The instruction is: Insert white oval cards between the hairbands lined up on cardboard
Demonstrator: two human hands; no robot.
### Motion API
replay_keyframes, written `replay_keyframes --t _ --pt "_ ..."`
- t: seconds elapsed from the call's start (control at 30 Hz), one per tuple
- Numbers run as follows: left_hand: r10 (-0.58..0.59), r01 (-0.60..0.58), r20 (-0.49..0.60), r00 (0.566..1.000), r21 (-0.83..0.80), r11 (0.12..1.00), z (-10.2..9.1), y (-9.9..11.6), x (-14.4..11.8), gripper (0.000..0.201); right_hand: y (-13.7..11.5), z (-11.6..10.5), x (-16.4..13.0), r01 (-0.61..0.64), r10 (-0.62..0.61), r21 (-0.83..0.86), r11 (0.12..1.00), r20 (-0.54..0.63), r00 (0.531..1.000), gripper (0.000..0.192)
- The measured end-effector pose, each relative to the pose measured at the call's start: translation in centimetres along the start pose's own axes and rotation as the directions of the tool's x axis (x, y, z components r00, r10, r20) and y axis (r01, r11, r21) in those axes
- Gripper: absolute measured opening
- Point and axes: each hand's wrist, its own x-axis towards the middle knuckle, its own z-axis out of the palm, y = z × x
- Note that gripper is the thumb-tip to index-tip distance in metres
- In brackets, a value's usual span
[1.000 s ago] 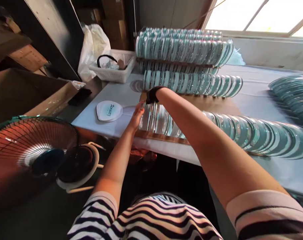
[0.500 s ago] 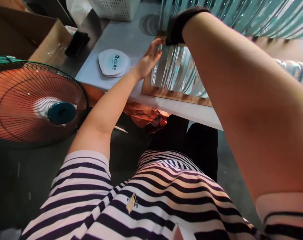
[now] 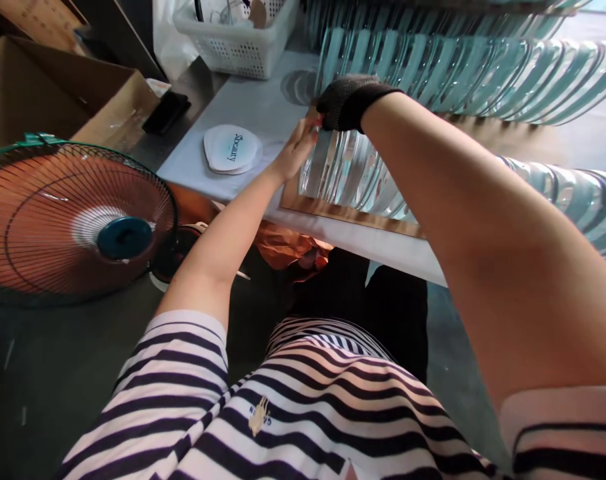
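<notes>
A long row of round glass discs (image 3: pixel 353 180) stands on edge on a wooden board (image 3: pixel 343 212) near the table's front edge. My left hand (image 3: pixel 297 148), bare, presses flat against the leftmost disc of that row. My right hand (image 3: pixel 347 101) wears a dark mesh glove and rests on top of the same end of the row, fingers curled over the disc edges. More rows of glass discs (image 3: pixel 457 67) lie behind. A small stack of white printed pads (image 3: pixel 231 149) lies on the table left of my hands.
A white plastic basket (image 3: pixel 237 40) sits at the back left of the table (image 3: pixel 263 107). An orange floor fan (image 3: pixel 77 220) stands to the left below the table. A cardboard box (image 3: pixel 57 93) and a black object (image 3: pixel 167 111) are beside it.
The view dropped and moved in close to the table, then lifted a little. Both hands have stayed at the left end of the front disc row.
</notes>
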Motion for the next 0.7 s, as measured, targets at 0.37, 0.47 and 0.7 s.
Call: replay_keyframes --t 0.37,0.47,0.7 --pt "-0.121 0.120 -0.007 0.993 -0.111 0.987 0.3 0.4 -0.6 0.036 -2.2 0.8 -8.4 0.123 -0.096 0.083 0.989 -0.279 0.956 0.035" --pt "-0.124 0.122 -0.010 0.992 -0.120 0.985 0.3 0.7 -0.9 0.035 -4.8 3.5 -11.2 0.073 -0.052 0.071 0.995 -0.271 0.961 0.038" --pt "-0.102 0.096 -0.072 0.992 -0.077 0.992 0.4 1.6 -1.3 0.030 -8.3 10.8 -14.3 0.095 -0.066 0.153 0.984 -0.187 0.980 0.036"
